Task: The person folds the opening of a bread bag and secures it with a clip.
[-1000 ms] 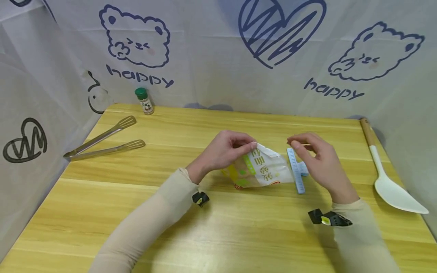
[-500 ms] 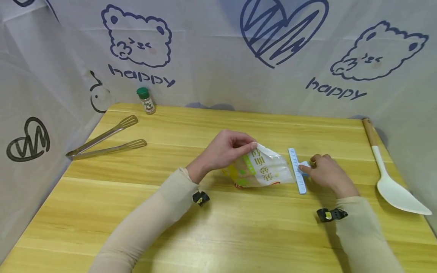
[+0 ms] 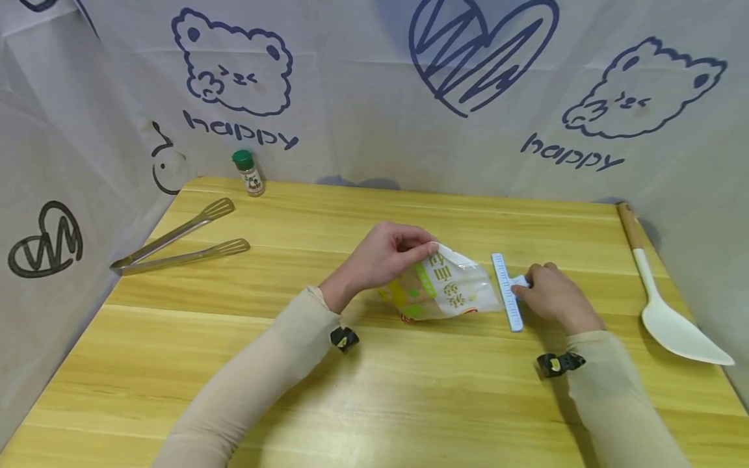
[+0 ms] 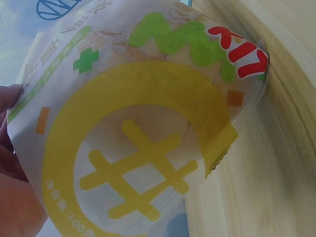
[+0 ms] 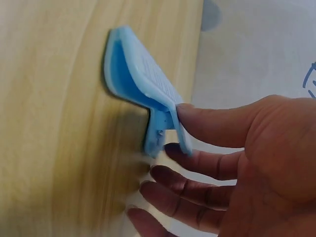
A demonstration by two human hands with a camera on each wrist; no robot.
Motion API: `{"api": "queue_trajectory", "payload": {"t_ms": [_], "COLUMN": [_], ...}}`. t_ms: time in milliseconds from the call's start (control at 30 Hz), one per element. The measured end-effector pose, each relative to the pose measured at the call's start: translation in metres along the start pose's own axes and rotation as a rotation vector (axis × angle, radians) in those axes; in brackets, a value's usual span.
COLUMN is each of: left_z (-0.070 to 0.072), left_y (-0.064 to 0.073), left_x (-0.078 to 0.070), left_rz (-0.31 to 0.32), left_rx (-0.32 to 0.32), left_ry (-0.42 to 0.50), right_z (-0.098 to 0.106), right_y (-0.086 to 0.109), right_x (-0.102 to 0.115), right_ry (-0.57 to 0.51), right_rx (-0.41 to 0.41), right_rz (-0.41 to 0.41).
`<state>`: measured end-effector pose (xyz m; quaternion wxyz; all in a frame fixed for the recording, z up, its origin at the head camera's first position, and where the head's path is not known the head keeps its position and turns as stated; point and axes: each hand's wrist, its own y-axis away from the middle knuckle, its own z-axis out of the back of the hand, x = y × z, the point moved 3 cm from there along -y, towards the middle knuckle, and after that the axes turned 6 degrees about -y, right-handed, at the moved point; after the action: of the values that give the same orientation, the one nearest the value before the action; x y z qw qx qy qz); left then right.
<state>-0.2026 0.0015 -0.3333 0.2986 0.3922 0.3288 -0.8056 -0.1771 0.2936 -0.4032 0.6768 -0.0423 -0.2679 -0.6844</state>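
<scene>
My left hand [image 3: 389, 257] pinches the top edge of a white and yellow plastic food bag [image 3: 453, 286] between thumb and fingers. The bag's printed front, with a yellow ring and green marks, fills the left wrist view. Just right of the bag lies a light blue bag clip [image 3: 506, 292] with a long ridged bar. My right hand [image 3: 552, 296] grips the clip's short handle from the right. In the right wrist view the thumb lies on the upper lever of the clip [image 5: 140, 74], with the index fingertip at the lever's other side.
Metal tongs [image 3: 175, 237] lie spread at the left of the wooden table [image 3: 374, 403]. A green-capped seasoning shaker [image 3: 249, 174] stands at the back left. Along the right edge lies a white spatula [image 3: 673, 331] with a wooden handle. Printed cloth walls [image 3: 363, 97] enclose the back and sides.
My right hand has come down from above the clip's far end, moved back to its handle and taken hold of it. The left hand and the bag have stayed in place.
</scene>
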Motion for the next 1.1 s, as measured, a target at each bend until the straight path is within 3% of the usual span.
{"api": "queue_trajectory", "payload": {"t_ms": [400,733,1100], "left_z": [0.0,0.001,-0.002], "left_y": [-0.002,-0.003,-0.006], "left_x": [0.003,0.002,0.002], "left_rz": [0.01,0.014,0.008], "left_rx": [0.01,0.019,0.028], "left_ry": [0.004,-0.001,-0.031], "right_z": [0.017,0.042,0.053], "right_y": [0.008,0.04,0.071], "right_x": [0.001,0.022,0.046], "right_ry": [-0.222,-0.309,-0.287], "right_rx": [-0.136,-0.371,-0.455], "right_rz": [0.056,0.136,0.278]}}
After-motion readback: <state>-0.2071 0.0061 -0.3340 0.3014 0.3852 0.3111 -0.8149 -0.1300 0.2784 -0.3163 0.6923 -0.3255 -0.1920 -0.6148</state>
